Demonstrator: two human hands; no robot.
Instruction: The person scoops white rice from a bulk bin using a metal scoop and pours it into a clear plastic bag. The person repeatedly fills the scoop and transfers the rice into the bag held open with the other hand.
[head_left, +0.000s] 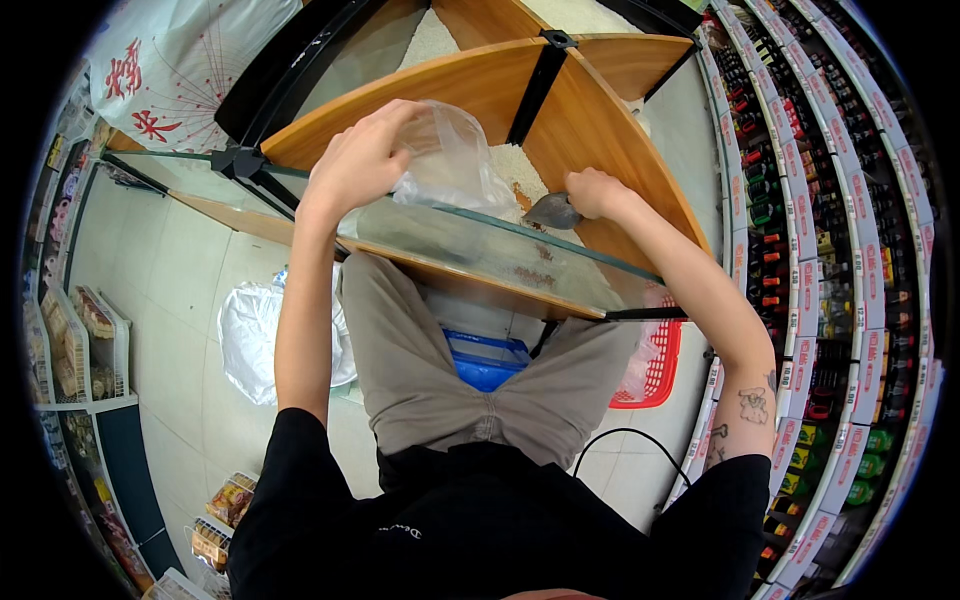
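Note:
My left hand (367, 154) grips the rim of a clear plastic bag (457, 161), which hangs with its mouth spread inside a wooden bin (592, 142) with a glass front (480, 240). Whether the bag holds anything is hard to tell. In my right hand (598, 193) is the handle end of a dark metal scoop (553, 211), its blade low in the bin, just right of the bag. White rice (519, 169) lies in the bin, with patches of reddish-brown grains (523, 196) among it. More reddish grains show through the glass.
Neighbouring bins hold more white rice (431, 41). A printed white sack (180, 67) stands at upper left. Below the bin are a silvery bag (251, 341), a blue container (484, 364) and a red basket (664, 367). Bottle shelves (795, 262) line the right; a black cable (637, 432) loops nearby.

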